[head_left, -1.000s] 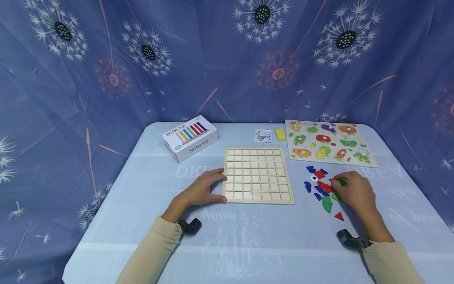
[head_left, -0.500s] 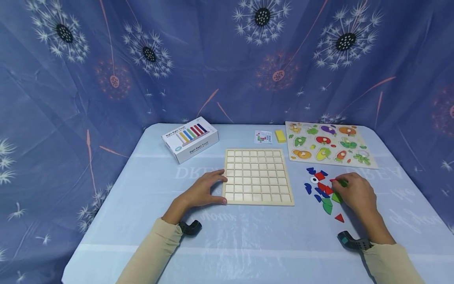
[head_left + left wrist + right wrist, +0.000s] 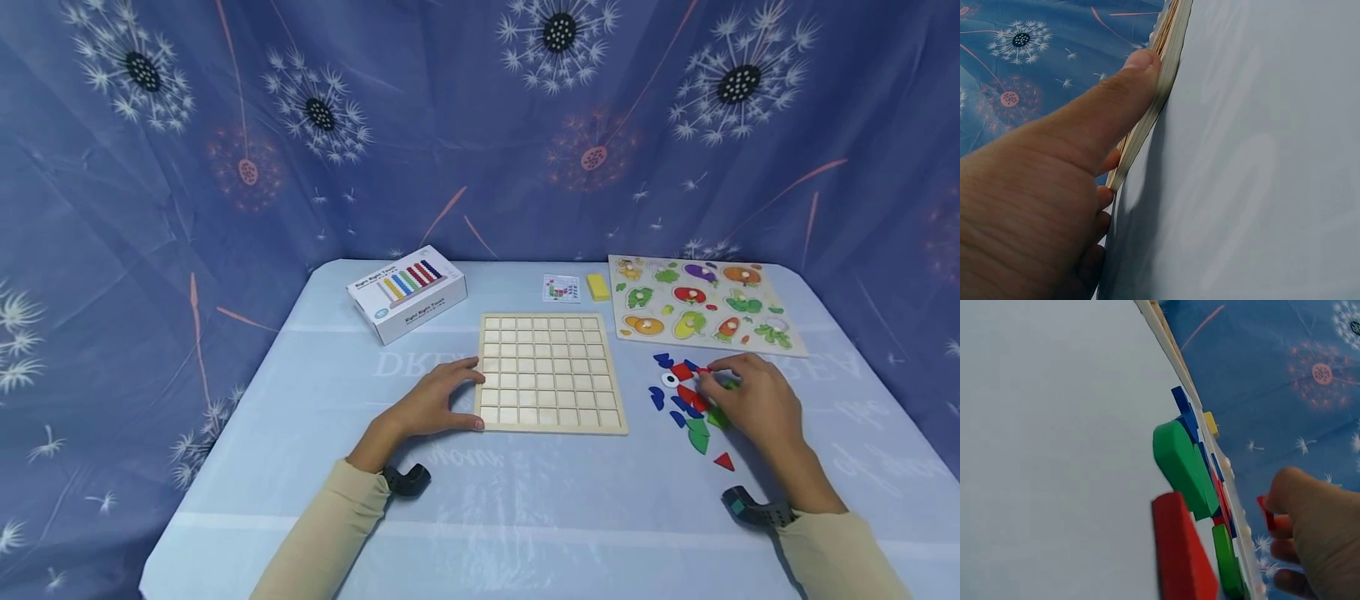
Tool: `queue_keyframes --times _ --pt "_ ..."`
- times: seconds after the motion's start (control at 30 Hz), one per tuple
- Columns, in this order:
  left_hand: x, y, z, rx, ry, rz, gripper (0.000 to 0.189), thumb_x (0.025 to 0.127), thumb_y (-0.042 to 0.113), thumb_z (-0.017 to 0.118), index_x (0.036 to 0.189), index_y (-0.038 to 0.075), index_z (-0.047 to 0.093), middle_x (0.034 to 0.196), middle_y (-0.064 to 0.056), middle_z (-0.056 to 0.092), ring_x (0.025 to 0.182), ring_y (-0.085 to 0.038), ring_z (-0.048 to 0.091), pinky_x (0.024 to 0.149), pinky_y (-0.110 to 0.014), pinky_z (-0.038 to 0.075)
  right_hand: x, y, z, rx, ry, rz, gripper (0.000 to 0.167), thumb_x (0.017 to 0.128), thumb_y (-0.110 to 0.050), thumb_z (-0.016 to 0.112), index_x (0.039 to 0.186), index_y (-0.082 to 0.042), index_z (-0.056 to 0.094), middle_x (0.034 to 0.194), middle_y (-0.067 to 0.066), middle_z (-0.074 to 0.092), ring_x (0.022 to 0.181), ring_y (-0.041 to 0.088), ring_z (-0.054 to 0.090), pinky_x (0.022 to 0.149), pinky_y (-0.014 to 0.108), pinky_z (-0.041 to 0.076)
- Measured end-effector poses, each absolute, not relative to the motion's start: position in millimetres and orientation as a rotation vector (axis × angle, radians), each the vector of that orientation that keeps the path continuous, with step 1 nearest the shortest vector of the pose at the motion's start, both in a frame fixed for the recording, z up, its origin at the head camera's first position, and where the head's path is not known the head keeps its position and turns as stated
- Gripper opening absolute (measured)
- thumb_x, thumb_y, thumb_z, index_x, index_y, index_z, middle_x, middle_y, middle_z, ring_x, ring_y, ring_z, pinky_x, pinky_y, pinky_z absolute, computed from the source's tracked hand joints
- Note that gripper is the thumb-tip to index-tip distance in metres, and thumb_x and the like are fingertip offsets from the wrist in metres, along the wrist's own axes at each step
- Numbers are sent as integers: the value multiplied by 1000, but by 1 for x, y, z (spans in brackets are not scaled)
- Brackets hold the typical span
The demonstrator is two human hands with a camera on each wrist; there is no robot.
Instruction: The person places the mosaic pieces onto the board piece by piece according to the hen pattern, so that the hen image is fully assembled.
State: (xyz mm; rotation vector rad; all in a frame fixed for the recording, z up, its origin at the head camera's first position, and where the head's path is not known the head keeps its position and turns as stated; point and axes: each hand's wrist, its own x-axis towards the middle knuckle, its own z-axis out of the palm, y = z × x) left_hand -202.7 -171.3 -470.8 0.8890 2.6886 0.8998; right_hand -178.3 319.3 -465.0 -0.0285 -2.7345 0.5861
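Observation:
My left hand [image 3: 431, 402] rests at the left side of a wooden grid board [image 3: 552, 373], thumb by the near corner and fingertips farther up the edge. In the left wrist view the thumb [image 3: 1141, 60] lies against the board's pale rim [image 3: 1169, 81]. Over at the right, my right hand [image 3: 759, 404] pinches a small red piece [image 3: 1265, 512] between thumb and fingers, just above a cluster of flat shapes. Around it lie blue half-rounds [image 3: 657, 398], red pieces [image 3: 683, 372], green leaf-like pieces [image 3: 698, 437], a white ring-shaped piece [image 3: 670, 379] and a red triangle [image 3: 724, 462].
A white box [image 3: 407, 293] stands at the back left. Behind the grid board lie a small picture card [image 3: 561, 288] and a yellow block [image 3: 597, 287]. A vegetable puzzle board [image 3: 705, 307] lies at the back right, beyond the loose pieces. A patterned curtain [image 3: 480, 125] hangs behind the table.
My right hand has moved slightly away from me and to the left, carrying the red piece. My left hand keeps its place at the grid board. The head view has shifted a little.

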Motion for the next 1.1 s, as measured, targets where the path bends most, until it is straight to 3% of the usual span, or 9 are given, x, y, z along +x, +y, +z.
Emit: queue_keyframes --times 0.27,0.63,1.1 --pt "-203 -171 -471 895 2695 888 71 80 45 86 137 14 58 161 -10 35 147 -32 30 116 -51 27 -199 296 -454 200 -2629 620 30 82 -20 83 104 -2 74 103 17 66 91 39 61 71 58 52" --pt "-203 -170 -472 882 2689 891 73 80 49 84 139 16 57 162 -8 33 147 -31 30 117 -51 26 -261 218 -446 606 -2492 641 15 84 -20 78 93 -9 75 88 5 66 75 25 62 59 43 49" --pt "-202 -170 -468 859 2677 895 72 81 48 84 139 16 57 162 -7 33 148 -31 28 117 -51 25 -296 97 -457 793 -2577 913 18 91 -27 75 101 -12 77 93 0 66 80 18 61 64 36 51"
